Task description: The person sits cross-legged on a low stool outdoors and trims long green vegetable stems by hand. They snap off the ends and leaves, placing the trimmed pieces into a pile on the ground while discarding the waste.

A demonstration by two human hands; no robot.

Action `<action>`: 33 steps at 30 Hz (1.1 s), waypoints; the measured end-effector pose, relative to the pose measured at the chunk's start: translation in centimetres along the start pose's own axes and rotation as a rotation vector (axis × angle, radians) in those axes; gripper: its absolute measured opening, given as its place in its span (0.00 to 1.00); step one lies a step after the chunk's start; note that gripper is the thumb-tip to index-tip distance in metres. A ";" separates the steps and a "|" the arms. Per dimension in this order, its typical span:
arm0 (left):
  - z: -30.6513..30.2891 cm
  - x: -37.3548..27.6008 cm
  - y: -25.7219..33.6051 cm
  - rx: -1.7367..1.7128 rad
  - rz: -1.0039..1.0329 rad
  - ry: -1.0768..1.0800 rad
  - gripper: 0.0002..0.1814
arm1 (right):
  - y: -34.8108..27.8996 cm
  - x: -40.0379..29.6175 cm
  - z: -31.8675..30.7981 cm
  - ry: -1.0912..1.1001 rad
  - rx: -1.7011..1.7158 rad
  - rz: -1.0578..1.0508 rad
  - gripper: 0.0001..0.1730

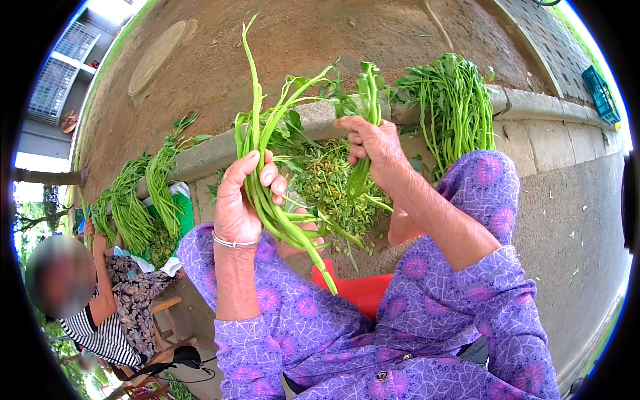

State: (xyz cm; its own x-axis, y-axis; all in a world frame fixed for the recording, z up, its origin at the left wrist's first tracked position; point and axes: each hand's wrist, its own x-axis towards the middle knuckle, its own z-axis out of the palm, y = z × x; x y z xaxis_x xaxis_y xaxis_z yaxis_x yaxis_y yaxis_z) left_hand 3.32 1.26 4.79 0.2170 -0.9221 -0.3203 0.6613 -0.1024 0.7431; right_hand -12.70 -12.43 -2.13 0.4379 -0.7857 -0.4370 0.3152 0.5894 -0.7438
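My left hand [242, 200], with a silver bangle at the wrist, grips a loose bunch of long green vegetable stems [287, 225] that looks like water spinach. These stems point up past my fingers and hang down over my lap. In my right hand [377, 147] is a smaller leafy bunch [369, 92], held upright with its lower part hanging below the fist. Between and below both hands lies a pile of torn leaves and trimmings [325, 172] on the ground. A large heap of long leafy stems [457, 107] drapes over the kerb beyond my right knee.
A concrete kerb [200, 157] runs across, with bare soil [300, 45] behind it. At left, another person [107, 320] sits near more stem bundles [132, 205] and a green-and-white sack [185, 210]. A red object [370, 292] lies between my legs. A blue crate [600, 95] stands far right.
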 end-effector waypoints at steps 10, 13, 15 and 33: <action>0.9 0.1 -1.3 0.001 -0.130 -0.103 0.13 | -0.4 0.3 0.6 -0.079 -0.122 -0.203 0.10; 0.9 0.0 -1.4 -0.016 -0.147 -0.113 0.13 | -0.7 0.3 0.9 -0.089 -0.192 -0.246 0.09; 0.9 0.0 -1.4 -0.037 -0.158 -0.117 0.13 | -0.9 -0.1 1.2 -0.104 -0.237 -0.246 0.07; 0.8 -0.1 -1.2 -0.090 -0.149 -0.128 0.12 | -1.0 -0.4 1.4 -0.174 -0.456 -0.264 0.09</action>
State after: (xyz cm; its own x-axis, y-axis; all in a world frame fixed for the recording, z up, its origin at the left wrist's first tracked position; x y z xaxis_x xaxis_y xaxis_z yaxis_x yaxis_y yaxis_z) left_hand 1.92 1.20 4.39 0.0227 -0.9399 -0.3407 0.7418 -0.2126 0.6360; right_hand -11.99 -12.41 -0.47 0.5382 -0.8303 -0.1448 0.0533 0.2051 -0.9773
